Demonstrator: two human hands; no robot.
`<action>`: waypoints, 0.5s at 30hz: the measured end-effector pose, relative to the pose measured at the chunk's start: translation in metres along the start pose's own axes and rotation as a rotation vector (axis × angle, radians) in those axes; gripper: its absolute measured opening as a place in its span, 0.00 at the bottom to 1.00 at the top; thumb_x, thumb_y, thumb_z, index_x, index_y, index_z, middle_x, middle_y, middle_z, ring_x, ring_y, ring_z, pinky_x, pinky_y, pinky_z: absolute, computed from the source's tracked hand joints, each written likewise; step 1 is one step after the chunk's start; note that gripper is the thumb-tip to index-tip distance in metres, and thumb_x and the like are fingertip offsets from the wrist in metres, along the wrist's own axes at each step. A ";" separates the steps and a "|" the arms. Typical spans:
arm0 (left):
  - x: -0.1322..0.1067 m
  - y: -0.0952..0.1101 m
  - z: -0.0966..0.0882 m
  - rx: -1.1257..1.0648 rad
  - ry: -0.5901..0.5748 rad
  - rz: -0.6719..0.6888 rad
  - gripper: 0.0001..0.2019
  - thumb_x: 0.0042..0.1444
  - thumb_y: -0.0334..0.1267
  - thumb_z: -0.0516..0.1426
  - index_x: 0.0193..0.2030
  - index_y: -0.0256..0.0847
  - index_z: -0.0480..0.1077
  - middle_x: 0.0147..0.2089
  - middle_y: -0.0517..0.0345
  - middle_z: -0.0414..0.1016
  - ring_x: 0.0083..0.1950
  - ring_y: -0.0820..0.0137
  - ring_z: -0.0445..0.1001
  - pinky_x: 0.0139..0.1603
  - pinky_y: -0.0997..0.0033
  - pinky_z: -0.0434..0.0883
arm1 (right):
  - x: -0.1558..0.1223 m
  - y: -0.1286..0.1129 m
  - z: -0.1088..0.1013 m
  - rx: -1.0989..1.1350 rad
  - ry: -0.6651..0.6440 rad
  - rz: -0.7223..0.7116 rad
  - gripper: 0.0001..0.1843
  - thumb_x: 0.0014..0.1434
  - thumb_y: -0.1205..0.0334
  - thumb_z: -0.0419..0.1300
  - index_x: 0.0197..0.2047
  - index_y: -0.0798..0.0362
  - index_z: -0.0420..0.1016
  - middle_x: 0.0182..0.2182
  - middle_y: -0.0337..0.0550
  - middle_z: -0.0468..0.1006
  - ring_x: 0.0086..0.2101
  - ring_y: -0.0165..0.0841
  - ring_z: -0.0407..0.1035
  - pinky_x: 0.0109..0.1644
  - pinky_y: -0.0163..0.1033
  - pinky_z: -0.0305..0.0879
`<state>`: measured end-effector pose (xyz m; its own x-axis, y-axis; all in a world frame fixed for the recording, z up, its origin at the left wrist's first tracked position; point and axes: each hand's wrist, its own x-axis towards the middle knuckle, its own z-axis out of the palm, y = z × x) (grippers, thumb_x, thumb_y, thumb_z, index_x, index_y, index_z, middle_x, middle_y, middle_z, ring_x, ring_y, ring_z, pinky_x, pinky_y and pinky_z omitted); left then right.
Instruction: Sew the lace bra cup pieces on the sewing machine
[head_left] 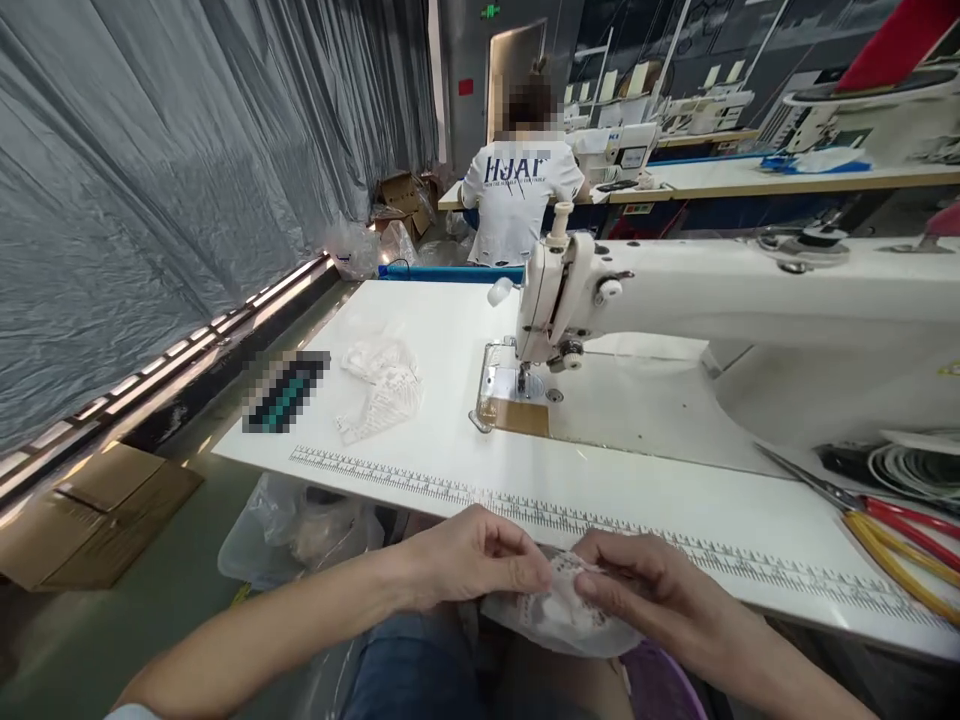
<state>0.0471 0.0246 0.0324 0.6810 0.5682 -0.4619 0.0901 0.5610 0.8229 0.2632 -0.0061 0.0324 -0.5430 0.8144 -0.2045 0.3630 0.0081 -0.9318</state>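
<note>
Just off the front edge of the white sewing table [450,440], a piece of white lace fabric [562,612] is pinched between my two hands above my lap. My left hand [480,560] grips its left side with thumb and fingers together. On the other side my right hand [645,585] is closed on the fabric, thumb on top. Another white lace piece [386,390] lies crumpled on the table's left part. Beyond my hands stands a white sewing machine [555,300], its needle area [523,380] over the metal plate.
Scissors with red and yellow handles [862,510] lie at the right. A printed ruler [465,495] runs along the front edge. A plastic bin [300,530], a cardboard box [97,510] and a purple container [660,680] are below. A person [525,190] sits ahead at another table.
</note>
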 end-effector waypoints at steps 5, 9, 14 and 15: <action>-0.001 -0.016 0.011 0.003 0.084 -0.056 0.20 0.38 0.49 0.67 0.29 0.30 0.76 0.26 0.57 0.72 0.27 0.77 0.65 0.30 0.77 0.61 | -0.024 0.008 0.023 -0.482 0.419 -0.236 0.11 0.65 0.56 0.51 0.48 0.49 0.68 0.40 0.45 0.74 0.40 0.37 0.69 0.42 0.38 0.63; -0.003 -0.025 0.015 0.045 0.128 -0.056 0.20 0.38 0.50 0.67 0.27 0.30 0.76 0.23 0.59 0.71 0.25 0.77 0.64 0.29 0.76 0.61 | -0.036 0.018 0.047 -0.653 0.447 -0.339 0.08 0.64 0.57 0.54 0.46 0.47 0.67 0.39 0.44 0.72 0.36 0.33 0.69 0.35 0.35 0.63; -0.003 -0.036 0.017 0.084 0.180 -0.116 0.21 0.35 0.49 0.67 0.28 0.30 0.76 0.23 0.58 0.72 0.25 0.76 0.65 0.29 0.75 0.62 | -0.037 0.023 0.061 -0.535 0.334 -0.244 0.09 0.67 0.63 0.47 0.34 0.50 0.62 0.27 0.38 0.67 0.25 0.28 0.62 0.27 0.33 0.55; -0.004 -0.038 0.018 0.076 0.179 -0.126 0.21 0.34 0.49 0.67 0.28 0.30 0.76 0.23 0.58 0.72 0.25 0.76 0.66 0.30 0.74 0.63 | -0.037 0.023 0.061 -0.481 0.306 -0.222 0.10 0.67 0.63 0.46 0.33 0.50 0.61 0.27 0.37 0.66 0.24 0.28 0.60 0.27 0.33 0.54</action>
<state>0.0542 -0.0096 0.0089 0.5221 0.5982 -0.6080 0.2252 0.5908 0.7747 0.2455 -0.0713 0.0006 -0.4287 0.8924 0.1406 0.6061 0.3995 -0.6878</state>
